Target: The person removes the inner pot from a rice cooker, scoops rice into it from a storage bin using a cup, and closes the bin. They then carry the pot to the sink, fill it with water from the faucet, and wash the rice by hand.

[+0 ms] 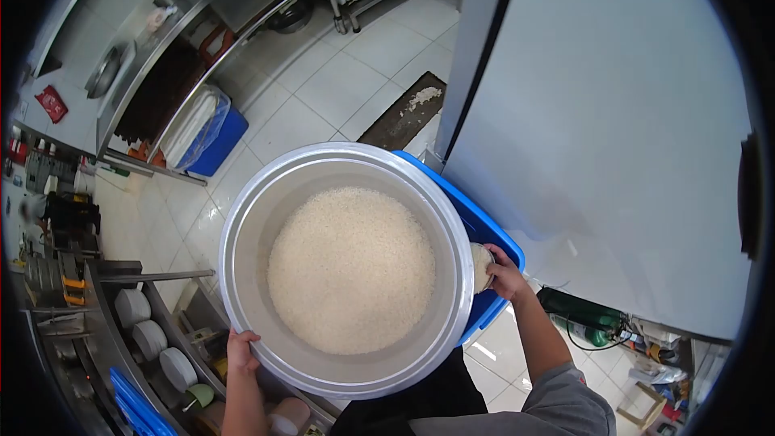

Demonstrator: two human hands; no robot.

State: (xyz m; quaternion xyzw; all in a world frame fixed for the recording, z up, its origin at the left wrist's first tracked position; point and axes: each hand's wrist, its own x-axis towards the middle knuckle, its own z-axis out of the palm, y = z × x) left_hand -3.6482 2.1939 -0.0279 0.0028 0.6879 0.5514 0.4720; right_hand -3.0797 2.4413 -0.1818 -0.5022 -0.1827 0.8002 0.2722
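Note:
A large round metal pot [242, 218] with a wide rim takes up the middle of the view, tilted toward me. White uncooked rice [351, 270] lies heaped over its bottom. My left hand [242, 351] is closed on the rim at the lower left. On the right, my right hand [504, 274] grips a small round container [491, 262] with rice in it, just beyond the pot's edge. The pot hides part of this container. Behind and below them shows a blue plastic bin [496, 234], mostly covered by the pot.
A tall pale cabinet [613, 129] stands close on the right. On the tiled floor [311, 97] lie a dark mat [404, 109] with white bits and a blue lined bin [219, 141]. Metal shelving with white round containers [149, 339] is at lower left. A green cylinder [581, 315] sits at right.

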